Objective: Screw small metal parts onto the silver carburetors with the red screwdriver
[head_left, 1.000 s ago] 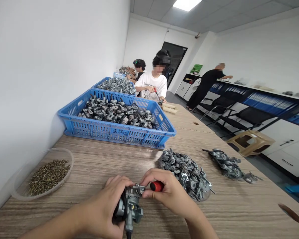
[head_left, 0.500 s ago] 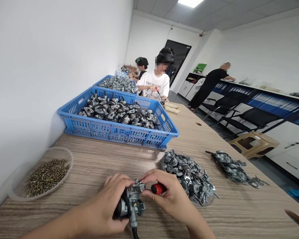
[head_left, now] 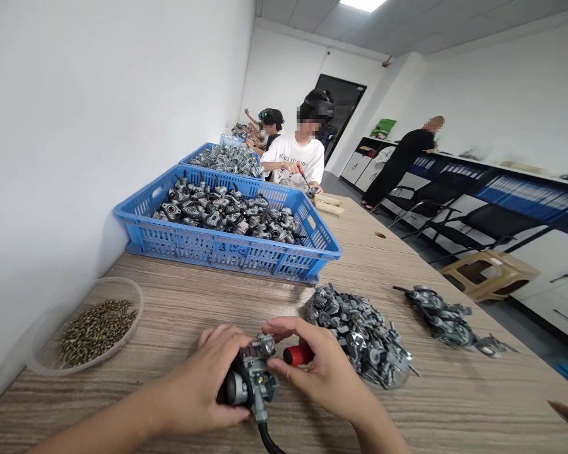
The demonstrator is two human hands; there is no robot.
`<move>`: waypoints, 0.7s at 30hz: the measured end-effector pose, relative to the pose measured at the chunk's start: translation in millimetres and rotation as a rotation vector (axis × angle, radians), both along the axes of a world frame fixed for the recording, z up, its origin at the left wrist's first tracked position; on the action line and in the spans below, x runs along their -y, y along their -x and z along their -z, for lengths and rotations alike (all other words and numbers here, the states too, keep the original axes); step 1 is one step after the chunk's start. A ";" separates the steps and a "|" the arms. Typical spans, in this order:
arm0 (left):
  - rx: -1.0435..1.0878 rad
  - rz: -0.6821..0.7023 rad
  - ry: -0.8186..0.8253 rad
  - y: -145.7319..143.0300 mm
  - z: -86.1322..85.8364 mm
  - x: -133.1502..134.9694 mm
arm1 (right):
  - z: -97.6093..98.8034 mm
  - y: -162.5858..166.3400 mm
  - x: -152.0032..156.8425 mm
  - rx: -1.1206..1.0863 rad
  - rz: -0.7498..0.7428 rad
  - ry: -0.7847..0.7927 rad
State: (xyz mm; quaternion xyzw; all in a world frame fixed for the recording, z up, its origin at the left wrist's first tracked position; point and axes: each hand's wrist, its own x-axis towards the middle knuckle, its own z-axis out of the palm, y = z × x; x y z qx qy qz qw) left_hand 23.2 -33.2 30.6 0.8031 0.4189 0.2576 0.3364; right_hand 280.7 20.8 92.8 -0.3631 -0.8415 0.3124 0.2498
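My left hand [head_left: 203,378] is closed around the side of a metal carburetor [head_left: 260,372] just above the wood-grain table. A black hose [head_left: 268,438] hangs from the carburetor's near end. Tucked in the palm of my right hand [head_left: 324,366] is a red-handled screwdriver [head_left: 298,355]; its black butt points toward the carburetor, and its shaft is hidden. The right thumb and index finger are at the carburetor's upper end; whether they pinch a small part there cannot be seen. Close to this hand lies a heap of small grey metal parts [head_left: 360,334] in a clear bowl.
A clear tub of brass-coloured screws [head_left: 97,331] stands at left. Behind is a blue crate [head_left: 227,249] of carburetors, with another blue crate [head_left: 194,151] beyond. More carburetor parts [head_left: 447,318] lie at right. Across the table a co-worker [head_left: 296,154] holds a red-handled screwdriver.
The carburetor has turned slightly in my left hand, and more of its hose shows. My right fingers have shifted a little at its upper end. The view has moved slightly.
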 end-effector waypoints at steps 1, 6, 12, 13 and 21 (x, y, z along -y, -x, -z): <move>-0.012 0.001 -0.001 0.7 -0.5 0.4 | 0.0 -1.1 0.4 0.011 0.001 0.016; -0.022 0.048 -0.110 11.5 -3.5 5.2 | -3.6 -7.7 1.4 0.052 0.010 0.006; -0.002 -0.170 -0.432 36.0 -18.4 2.2 | -12.8 -17.2 -0.5 0.048 0.041 -0.118; -0.032 -0.285 -0.503 42.6 -23.7 0.0 | -13.4 -18.6 -1.5 0.051 0.059 -0.141; -0.452 -0.838 -0.253 132.3 -63.9 -8.9 | 2.7 -20.1 -18.9 0.104 0.317 -0.300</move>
